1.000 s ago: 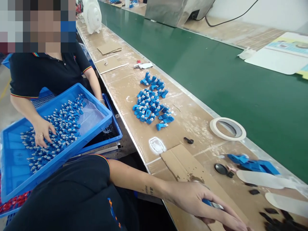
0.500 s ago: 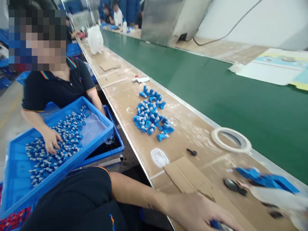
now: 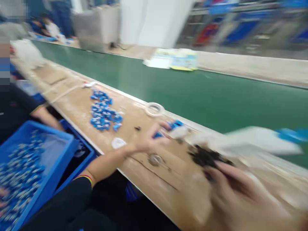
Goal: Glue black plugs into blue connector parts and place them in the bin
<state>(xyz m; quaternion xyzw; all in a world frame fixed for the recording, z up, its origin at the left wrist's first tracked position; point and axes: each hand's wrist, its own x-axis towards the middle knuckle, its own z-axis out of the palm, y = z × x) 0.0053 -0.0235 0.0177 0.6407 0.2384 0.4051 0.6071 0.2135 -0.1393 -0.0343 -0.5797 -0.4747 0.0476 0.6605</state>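
My left hand (image 3: 150, 139) is over the table, its fingers closed round a small blue plastic piece (image 3: 158, 134). Just below that hand, a round clear object (image 3: 155, 159) rests on a cardboard sheet (image 3: 168, 170). My right hand (image 3: 240, 195), smeared by motion, reaches in from the lower right. Its fingertips are at a clump of small black parts (image 3: 204, 156); blur hides whether they grip any. Farther left lies a heap of blue pieces with whitish tops (image 3: 102, 112). More blue pieces (image 3: 176, 124) lie just beyond my left hand.
A roll of tape (image 3: 154, 109) lies by the green belt (image 3: 216, 96). A white plastic bag (image 3: 262, 141) is at the right. On the left, a co-worker's arm (image 3: 45, 117) is beside a blue tray (image 3: 60, 141) full of blue pieces. A white patch (image 3: 118, 143) marks the table.
The view has swung to the right. My right hand and the black parts have come into sight. My left hand still has a blue piece and now appears farther up the picture.
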